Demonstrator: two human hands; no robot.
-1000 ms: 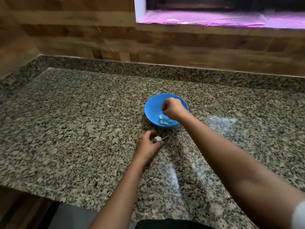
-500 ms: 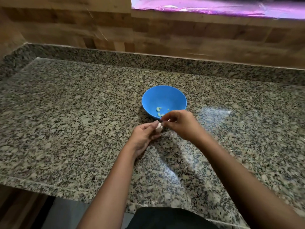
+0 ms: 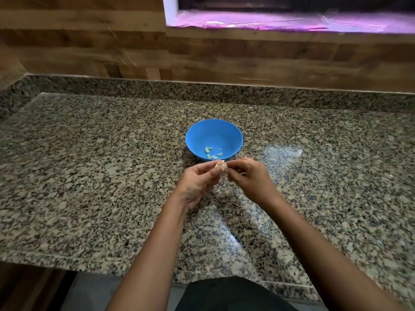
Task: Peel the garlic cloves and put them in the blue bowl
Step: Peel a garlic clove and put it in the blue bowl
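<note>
A blue bowl (image 3: 214,138) stands on the granite counter with several pale peeled cloves (image 3: 212,153) lying in its bottom. Just in front of the bowl, both hands meet over the counter around a piece of garlic (image 3: 221,166) with papery skin. My left hand (image 3: 198,182) holds the garlic between thumb and fingers. My right hand (image 3: 249,178) pinches at the garlic's right side with its fingertips. Most of the garlic is hidden by the fingers.
The speckled granite counter (image 3: 89,176) runs from a front edge near my body to a raised granite lip at the back. Behind it is a wood-patterned wall (image 3: 224,57), and a window ledge (image 3: 292,22) glows purple at the upper right.
My right hand left the bowl and came back to meet my left hand. My left hand lifted the garlic off the counter; both now hold it in front of the bowl.
</note>
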